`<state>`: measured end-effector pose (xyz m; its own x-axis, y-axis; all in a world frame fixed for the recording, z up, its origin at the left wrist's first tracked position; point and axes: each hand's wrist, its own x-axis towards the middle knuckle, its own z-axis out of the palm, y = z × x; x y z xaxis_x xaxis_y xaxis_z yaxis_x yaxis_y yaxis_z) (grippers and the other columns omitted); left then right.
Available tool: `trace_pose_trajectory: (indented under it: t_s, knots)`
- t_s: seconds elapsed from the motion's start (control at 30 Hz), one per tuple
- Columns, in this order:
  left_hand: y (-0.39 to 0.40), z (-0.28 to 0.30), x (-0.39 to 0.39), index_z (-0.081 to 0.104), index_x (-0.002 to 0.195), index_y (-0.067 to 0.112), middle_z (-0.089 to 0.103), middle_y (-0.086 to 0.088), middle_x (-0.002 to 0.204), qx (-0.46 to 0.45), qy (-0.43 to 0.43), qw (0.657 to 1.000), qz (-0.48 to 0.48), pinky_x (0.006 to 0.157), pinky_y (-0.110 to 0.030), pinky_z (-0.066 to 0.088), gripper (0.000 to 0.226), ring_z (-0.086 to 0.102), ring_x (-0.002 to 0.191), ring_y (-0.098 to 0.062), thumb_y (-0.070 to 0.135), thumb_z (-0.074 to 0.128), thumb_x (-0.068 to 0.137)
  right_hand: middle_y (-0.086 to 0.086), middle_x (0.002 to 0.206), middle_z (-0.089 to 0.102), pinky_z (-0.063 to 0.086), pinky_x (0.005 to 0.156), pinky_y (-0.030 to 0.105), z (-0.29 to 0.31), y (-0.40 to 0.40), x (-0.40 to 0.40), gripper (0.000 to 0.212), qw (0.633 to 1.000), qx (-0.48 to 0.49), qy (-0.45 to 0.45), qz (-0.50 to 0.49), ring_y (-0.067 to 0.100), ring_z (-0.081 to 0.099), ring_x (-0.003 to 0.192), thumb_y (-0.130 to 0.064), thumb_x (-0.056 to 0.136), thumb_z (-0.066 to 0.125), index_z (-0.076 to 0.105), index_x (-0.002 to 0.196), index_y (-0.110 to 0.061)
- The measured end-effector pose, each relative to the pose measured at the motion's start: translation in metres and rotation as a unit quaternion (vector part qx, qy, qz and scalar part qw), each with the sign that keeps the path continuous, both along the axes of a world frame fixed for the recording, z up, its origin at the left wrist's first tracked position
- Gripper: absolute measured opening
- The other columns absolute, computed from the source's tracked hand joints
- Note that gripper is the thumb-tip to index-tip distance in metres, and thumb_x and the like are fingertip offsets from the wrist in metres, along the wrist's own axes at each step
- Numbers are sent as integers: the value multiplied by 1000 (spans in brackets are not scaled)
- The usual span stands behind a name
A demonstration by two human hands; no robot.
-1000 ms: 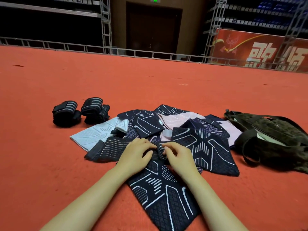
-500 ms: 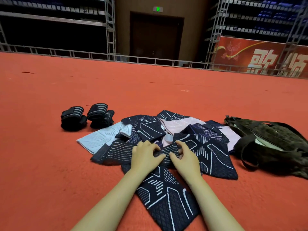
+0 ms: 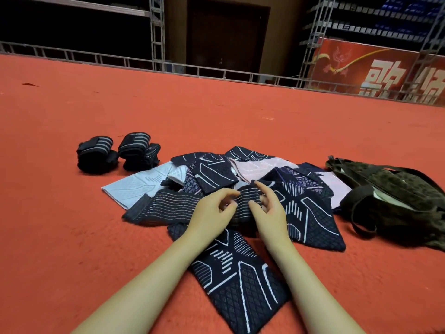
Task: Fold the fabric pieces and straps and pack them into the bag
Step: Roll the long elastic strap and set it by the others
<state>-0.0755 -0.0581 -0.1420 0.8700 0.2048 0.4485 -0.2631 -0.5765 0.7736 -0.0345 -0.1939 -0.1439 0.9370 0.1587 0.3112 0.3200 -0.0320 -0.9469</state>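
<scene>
With your left hand (image 3: 212,213) and right hand (image 3: 269,210) pinching the striped strap (image 3: 173,208) between curled fingers (image 3: 258,189), roll it tightly, edges aligned; the bag (image 3: 395,201) waits beyond your right fingers.
</scene>
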Motion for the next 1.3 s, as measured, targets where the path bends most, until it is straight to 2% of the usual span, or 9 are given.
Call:
trace_pose_trajectory:
  t_s: [0.1, 0.17, 0.27, 0.43, 0.6, 0.73, 0.87, 1.13, 1.3]
  knots:
    - [-8, 6, -1, 62, 115, 24, 67, 11, 83, -135, 46, 990, -12, 73, -21, 50, 23, 60, 72, -3, 20, 49, 96, 13, 97, 67, 52, 80, 31, 2, 3, -2, 42, 998, 42, 14, 44, 23, 63, 88, -1, 90, 54, 58, 117, -32]
    - [-9, 9, 0, 58, 120, 23, 62, 13, 98, -138, 65, 988, 9, 80, -20, 41, 27, 57, 91, -2, 26, 41, 99, 3, 83, 67, 47, 66, 22, 3, 5, -3, 30, 993, 56, 46, 90, 12, 59, 80, -5, 95, 47, 61, 116, -21]
    - [-6, 10, 0, 55, 123, 22, 55, 16, 103, -146, 96, 984, 29, 84, -20, 31, 30, 49, 102, -3, 31, 39, 99, -1, 83, 67, 44, 67, 20, 3, 6, -3, 30, 990, 18, 69, 123, 9, 57, 79, -3, 93, 44, 69, 102, -17]
    - [0, 6, 3, 51, 127, 22, 62, 6, 78, -137, 109, 985, 16, 69, -18, 44, 35, 57, 74, -7, 21, 53, 92, 5, 80, 60, 45, 52, 18, 1, 7, -7, 39, 986, 41, 126, 102, 11, 48, 61, 11, 86, 38, 70, 87, -10]
    - [8, 6, 3, 52, 124, 19, 63, 2, 73, -313, 86, 946, -5, 73, -26, 49, 36, 59, 70, -11, 5, 48, 92, 9, 98, 64, 41, 45, 21, -4, 6, -5, 21, 986, 1, 132, 99, 22, 60, 64, -9, 94, 52, 61, 110, -20]
    - [6, 10, 1, 51, 120, 20, 65, -6, 88, -405, 77, 908, -79, 76, -30, 52, 35, 62, 76, -14, -2, 43, 94, 10, 87, 63, 46, 48, 20, -2, 7, -2, 29, 983, -24, 131, 128, 16, 54, 56, -20, 95, 54, 55, 123, -28]
    - [4, 11, 1, 51, 120, 24, 66, -10, 97, -397, 76, 909, -105, 77, -32, 54, 40, 64, 87, -21, -5, 40, 94, 5, 80, 64, 42, 45, 20, 4, 12, 2, 23, 975, -97, 144, 137, 15, 54, 51, -31, 94, 54, 61, 115, -26]
    - [10, 9, -1, 52, 117, 34, 66, -12, 107, -330, 77, 939, -58, 82, -41, 53, 47, 65, 88, -22, -4, 44, 89, 14, 92, 70, 54, 66, 30, 9, 10, 20, 19, 951, 71, 204, 221, 21, 65, 73, -12, 89, 60, 65, 106, -5]
    - [12, 11, 1, 51, 117, 28, 61, 0, 97, -168, 49, 984, 12, 69, -19, 50, 39, 58, 68, -3, 3, 53, 87, 10, 86, 62, 40, 40, 24, 0, 14, 20, 29, 964, 101, 191, 156, 25, 59, 61, -7, 88, 60, 56, 117, -5]
